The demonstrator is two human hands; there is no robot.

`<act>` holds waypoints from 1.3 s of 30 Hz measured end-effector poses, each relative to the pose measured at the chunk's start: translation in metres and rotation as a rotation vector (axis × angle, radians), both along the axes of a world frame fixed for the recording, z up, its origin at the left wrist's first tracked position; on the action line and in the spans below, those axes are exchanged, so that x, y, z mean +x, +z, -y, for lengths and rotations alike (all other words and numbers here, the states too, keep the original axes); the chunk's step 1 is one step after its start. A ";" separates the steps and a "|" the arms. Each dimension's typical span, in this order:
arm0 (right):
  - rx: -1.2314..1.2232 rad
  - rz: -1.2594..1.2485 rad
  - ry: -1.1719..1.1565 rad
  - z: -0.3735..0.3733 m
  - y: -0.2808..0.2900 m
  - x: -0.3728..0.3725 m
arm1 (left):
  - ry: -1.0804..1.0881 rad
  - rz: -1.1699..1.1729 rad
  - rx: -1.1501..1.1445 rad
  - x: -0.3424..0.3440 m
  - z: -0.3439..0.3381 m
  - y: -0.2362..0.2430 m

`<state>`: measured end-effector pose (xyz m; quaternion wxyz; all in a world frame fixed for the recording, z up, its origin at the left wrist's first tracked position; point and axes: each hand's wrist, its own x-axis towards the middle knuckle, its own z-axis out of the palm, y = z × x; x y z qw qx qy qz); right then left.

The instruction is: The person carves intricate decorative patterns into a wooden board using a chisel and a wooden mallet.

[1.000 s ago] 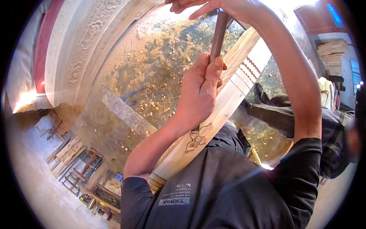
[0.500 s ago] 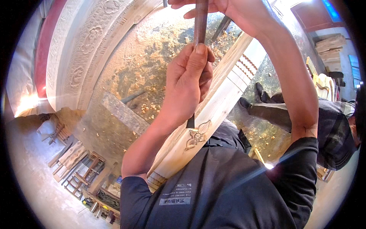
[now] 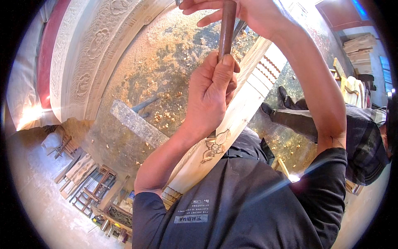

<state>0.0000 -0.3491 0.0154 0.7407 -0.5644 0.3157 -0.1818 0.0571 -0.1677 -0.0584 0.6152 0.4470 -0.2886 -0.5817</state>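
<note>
My left hand is closed round a chisel with a dark brown wooden handle. The chisel stands steeply, and a bit of its dark blade shows below my fist, at the edge of a flower pattern on a long pale wooden board. At the top of the view, my right hand is open with its fingers stretched out behind the handle's upper end. Whether its palm touches the handle I cannot tell. Wavy grooves cross the board farther along.
Wood shavings litter the worktable, where a flat bar and a dark metal tool lie. A large carved curved panel stands at left. Another person is close at right. Wooden chairs are at lower left.
My left hand and the chisel have shifted slightly right and down, and the handle leans more to the right. Its top end now shows. My right hand has barely moved.
</note>
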 end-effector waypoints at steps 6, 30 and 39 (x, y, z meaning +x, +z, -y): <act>0.029 -0.011 -0.010 0.003 -0.008 0.002 | -0.011 0.034 0.057 0.002 0.000 0.007; -0.453 -0.198 0.463 0.069 0.003 0.056 | 0.032 -0.037 0.095 0.003 0.000 0.000; -0.551 -0.225 0.708 0.008 0.027 0.032 | 0.077 -0.039 0.081 0.005 -0.009 -0.003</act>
